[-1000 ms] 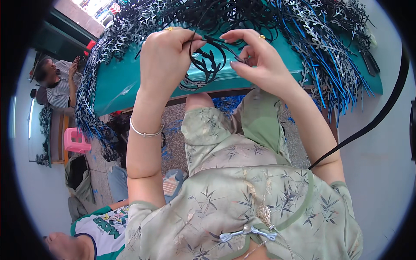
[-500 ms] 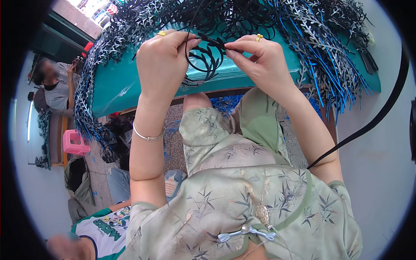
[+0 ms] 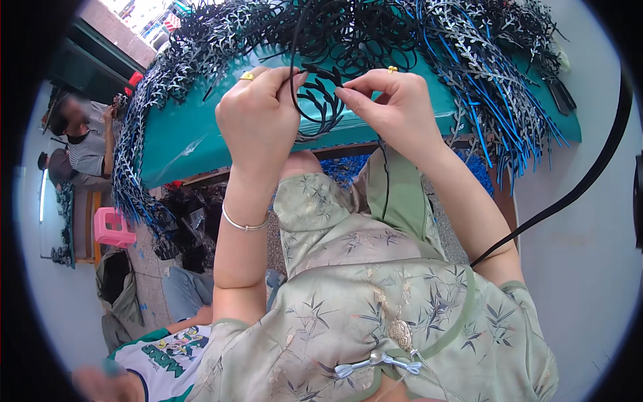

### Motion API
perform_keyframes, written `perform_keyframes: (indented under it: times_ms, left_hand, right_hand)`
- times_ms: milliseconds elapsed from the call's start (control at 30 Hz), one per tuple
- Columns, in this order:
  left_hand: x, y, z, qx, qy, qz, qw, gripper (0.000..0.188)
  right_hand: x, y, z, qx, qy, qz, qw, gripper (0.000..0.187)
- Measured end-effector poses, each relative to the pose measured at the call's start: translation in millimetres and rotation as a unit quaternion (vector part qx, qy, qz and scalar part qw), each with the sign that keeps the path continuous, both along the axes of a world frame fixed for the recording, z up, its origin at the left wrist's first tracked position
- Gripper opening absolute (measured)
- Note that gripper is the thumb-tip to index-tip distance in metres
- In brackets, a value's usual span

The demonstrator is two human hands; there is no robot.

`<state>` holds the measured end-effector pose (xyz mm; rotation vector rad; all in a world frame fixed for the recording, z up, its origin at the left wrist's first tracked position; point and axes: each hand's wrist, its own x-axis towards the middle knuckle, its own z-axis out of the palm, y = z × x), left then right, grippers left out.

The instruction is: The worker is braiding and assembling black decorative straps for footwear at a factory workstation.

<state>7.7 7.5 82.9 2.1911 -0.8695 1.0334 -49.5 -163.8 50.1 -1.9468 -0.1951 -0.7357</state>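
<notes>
A black leaf-patterned strip, with narrow leaves along a thin stem, curls in a loop between my two hands over the near edge of the table. My left hand is closed, thumb and forefinger pinching the strip's left end, where a thin black cord rises past the fingertips. My right hand pinches the leafy part on the right between thumb and fingertips. Below that hand, a dark length of strip dangles in front of my green trouser leg. What the curled fingers cover is hidden.
Heaps of black and silver leaf strips with blue strands cover the back and sides of the green table. A pink stool stands at left. One person sits at far left, another close at lower left. A black cable curves at right.
Both hands have come slightly lower, and they are nearer each other. The leafy loop has grown smaller. A length of strip now hangs below my right hand.
</notes>
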Motion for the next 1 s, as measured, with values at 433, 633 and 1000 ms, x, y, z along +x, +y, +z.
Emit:
perform_keyframes:
  times_ms: [433, 633, 1000]
  left_hand:
    - [-25.5, 35.2, 8.2, 0.009, 0.426, -0.265, 0.865, 0.024]
    - [-50.3, 30.1, 33.3, 0.144, 0.366, -0.231, 0.890, 0.027]
    - [-59.7, 49.5, 10.8, 0.038, 0.194, -0.158, 0.967, 0.015]
  right_hand:
    - [-40.8, -2.9, 11.7, -0.092, 0.117, 0.081, 0.986, 0.014]
    - [-60.0, 6.3, 20.6, -0.158, 0.063, 0.113, 0.979, 0.011]
    - [-62.6, 21.0, 13.7, -0.053, 0.034, 0.165, 0.984, 0.021]
